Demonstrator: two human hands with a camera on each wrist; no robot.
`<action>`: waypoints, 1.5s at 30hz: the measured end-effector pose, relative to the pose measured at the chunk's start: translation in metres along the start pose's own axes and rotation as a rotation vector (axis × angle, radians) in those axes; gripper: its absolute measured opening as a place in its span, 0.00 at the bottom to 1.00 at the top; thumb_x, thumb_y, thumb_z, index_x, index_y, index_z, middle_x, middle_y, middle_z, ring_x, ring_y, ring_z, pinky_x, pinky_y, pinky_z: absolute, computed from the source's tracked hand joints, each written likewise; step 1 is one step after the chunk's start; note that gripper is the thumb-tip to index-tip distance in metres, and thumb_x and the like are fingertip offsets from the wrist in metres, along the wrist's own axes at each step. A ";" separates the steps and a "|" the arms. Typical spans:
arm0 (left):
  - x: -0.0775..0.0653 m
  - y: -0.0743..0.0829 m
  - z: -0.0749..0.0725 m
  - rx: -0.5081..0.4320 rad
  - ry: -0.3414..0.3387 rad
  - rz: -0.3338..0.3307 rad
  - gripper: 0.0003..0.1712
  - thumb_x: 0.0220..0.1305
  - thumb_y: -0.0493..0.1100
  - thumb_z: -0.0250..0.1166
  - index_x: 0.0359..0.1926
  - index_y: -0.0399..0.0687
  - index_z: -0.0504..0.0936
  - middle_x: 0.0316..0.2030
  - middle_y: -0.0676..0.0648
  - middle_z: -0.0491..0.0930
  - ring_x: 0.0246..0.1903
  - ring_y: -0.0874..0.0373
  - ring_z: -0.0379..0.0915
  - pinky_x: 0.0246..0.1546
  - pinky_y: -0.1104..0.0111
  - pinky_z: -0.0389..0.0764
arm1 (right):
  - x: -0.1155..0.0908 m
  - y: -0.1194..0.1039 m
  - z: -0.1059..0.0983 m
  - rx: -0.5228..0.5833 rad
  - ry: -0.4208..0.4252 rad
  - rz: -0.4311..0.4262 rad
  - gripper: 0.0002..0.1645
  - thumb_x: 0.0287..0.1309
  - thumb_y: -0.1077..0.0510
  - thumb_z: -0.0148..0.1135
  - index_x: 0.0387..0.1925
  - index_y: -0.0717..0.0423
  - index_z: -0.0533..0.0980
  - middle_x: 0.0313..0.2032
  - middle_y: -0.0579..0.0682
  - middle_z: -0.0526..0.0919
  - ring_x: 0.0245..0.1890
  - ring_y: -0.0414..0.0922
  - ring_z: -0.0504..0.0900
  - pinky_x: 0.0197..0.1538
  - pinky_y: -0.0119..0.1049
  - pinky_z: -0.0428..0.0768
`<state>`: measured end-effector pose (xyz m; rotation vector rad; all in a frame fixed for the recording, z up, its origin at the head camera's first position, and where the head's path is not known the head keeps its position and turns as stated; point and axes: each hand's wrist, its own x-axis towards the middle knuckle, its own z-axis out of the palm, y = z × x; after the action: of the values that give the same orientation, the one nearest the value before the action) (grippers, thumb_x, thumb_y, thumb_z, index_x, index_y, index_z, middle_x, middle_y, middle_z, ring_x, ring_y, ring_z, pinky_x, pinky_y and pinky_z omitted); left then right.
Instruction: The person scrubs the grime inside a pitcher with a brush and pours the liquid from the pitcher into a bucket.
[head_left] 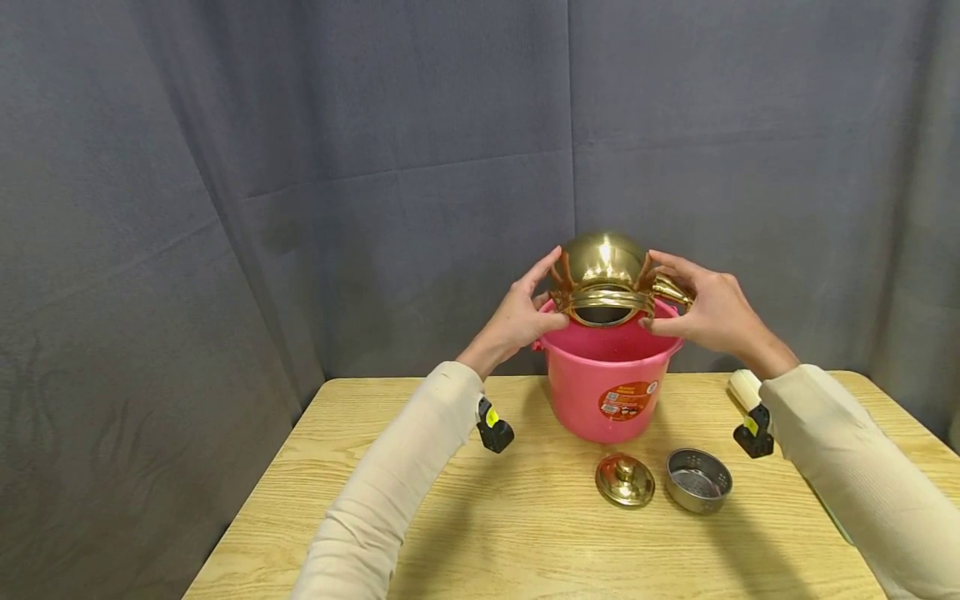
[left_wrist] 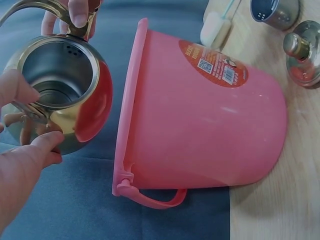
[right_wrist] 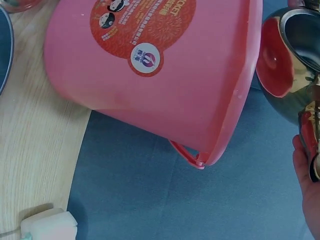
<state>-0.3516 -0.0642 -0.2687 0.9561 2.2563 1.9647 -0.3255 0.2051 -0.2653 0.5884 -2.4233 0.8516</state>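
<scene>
A shiny gold teapot (head_left: 606,258) is tipped over above a pink bucket (head_left: 600,392), its round opening turned downward and toward me. My left hand (head_left: 517,315) grips one side of the pot, thumb near the rim. On the opposite side my right hand (head_left: 712,308) holds it beside the gold spout (head_left: 670,289). In the left wrist view, the teapot's steel inside (left_wrist: 57,75) shows through the uncovered mouth. A gold lid (head_left: 626,481) with a knob lies on the table in front of the bucket, next to a perforated steel strainer (head_left: 698,481).
The bucket stands at the far edge of the wooden table (head_left: 525,533), its side handle (left_wrist: 155,200) hanging down. A white sponge brush (head_left: 745,389) lies behind my right forearm, partly hidden. Grey curtain (head_left: 450,208) encloses the back and left.
</scene>
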 end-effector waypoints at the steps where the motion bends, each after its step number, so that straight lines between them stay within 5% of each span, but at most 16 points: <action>1: 0.000 0.000 0.000 0.000 -0.003 -0.002 0.58 0.50 0.17 0.60 0.75 0.66 0.54 0.73 0.53 0.48 0.65 0.46 0.60 0.37 0.67 0.80 | 0.000 0.000 0.001 -0.001 0.001 -0.001 0.51 0.39 0.55 0.78 0.69 0.49 0.67 0.55 0.60 0.79 0.57 0.57 0.75 0.53 0.57 0.72; 6: 0.000 -0.001 0.002 0.002 0.001 -0.002 0.59 0.48 0.17 0.59 0.75 0.66 0.55 0.73 0.55 0.50 0.65 0.51 0.61 0.34 0.68 0.78 | -0.001 0.001 0.002 -0.006 0.008 -0.003 0.53 0.38 0.56 0.79 0.70 0.48 0.66 0.56 0.60 0.78 0.58 0.58 0.75 0.53 0.57 0.72; 13: 0.000 0.000 0.002 0.041 0.008 0.030 0.60 0.47 0.16 0.60 0.75 0.66 0.55 0.73 0.54 0.50 0.66 0.54 0.60 0.53 0.66 0.74 | -0.001 0.002 0.003 -0.007 0.032 -0.050 0.55 0.37 0.57 0.80 0.70 0.48 0.65 0.59 0.59 0.76 0.58 0.60 0.74 0.55 0.60 0.71; 19: 0.001 0.001 0.002 0.041 0.005 0.059 0.61 0.45 0.14 0.58 0.74 0.67 0.55 0.72 0.53 0.50 0.66 0.55 0.59 0.47 0.65 0.78 | 0.001 0.004 0.005 -0.015 0.072 -0.105 0.56 0.35 0.59 0.80 0.70 0.50 0.65 0.59 0.57 0.76 0.55 0.58 0.77 0.52 0.57 0.74; 27: 0.002 0.001 0.001 0.082 0.008 0.064 0.62 0.46 0.15 0.59 0.75 0.68 0.54 0.72 0.48 0.54 0.69 0.52 0.52 0.55 0.64 0.73 | 0.003 0.007 0.006 -0.022 0.092 -0.134 0.57 0.34 0.61 0.80 0.70 0.50 0.65 0.56 0.57 0.78 0.52 0.56 0.78 0.51 0.55 0.75; 33: 0.003 -0.002 0.001 0.132 0.004 0.078 0.62 0.47 0.16 0.60 0.75 0.70 0.52 0.74 0.52 0.48 0.71 0.49 0.47 0.63 0.56 0.62 | 0.001 0.008 0.008 -0.020 0.106 -0.165 0.57 0.34 0.62 0.79 0.70 0.51 0.64 0.54 0.57 0.78 0.52 0.56 0.79 0.52 0.56 0.75; 45: 0.002 0.000 0.002 0.207 0.013 0.151 0.61 0.48 0.17 0.62 0.76 0.65 0.52 0.76 0.54 0.38 0.71 0.46 0.42 0.62 0.60 0.64 | 0.003 0.008 0.008 -0.031 0.146 -0.227 0.58 0.32 0.65 0.79 0.70 0.52 0.64 0.54 0.54 0.78 0.51 0.55 0.80 0.52 0.51 0.76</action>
<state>-0.3529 -0.0614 -0.2685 1.1680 2.5028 1.8194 -0.3348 0.2052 -0.2727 0.7465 -2.1844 0.7341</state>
